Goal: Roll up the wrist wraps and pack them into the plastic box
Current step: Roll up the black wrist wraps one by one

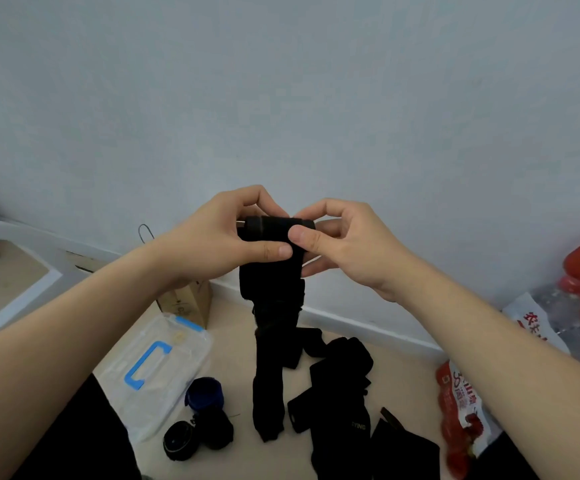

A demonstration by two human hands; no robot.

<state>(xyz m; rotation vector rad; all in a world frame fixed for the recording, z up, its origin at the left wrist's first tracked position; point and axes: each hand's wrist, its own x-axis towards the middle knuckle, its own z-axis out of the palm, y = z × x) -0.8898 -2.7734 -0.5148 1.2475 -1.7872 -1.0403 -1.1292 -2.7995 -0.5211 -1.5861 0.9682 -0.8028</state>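
Left hand (pixel 219 233): raised in front of the wall, clenched on the left end of the black wrist wrap (pixel 270 271), thumb pressed flat across the front of the roll.
Right hand (pixel 342 244): level with the left hand and almost touching it, pinching the right end of the same roll, thumb on the front, fingers curled behind.
Black wrist wrap: its top is wound into a short roll between the two hands; the loose tail hangs straight down below them to the floor (pixel 233 344).
Plastic box (pixel 156 372): clear with blue clips, lying on the floor below the left hand.
Rolled wraps (pixel 202 420): one blue and two black, just right of the box, below the left hand.
Unrolled black wraps (pixel 342 396): in a loose heap on the floor below the right hand.
Red packet (pixel 460 407): on the floor beneath the right forearm.
Brown paper bag (pixel 189 303): against the wall, below the left wrist.
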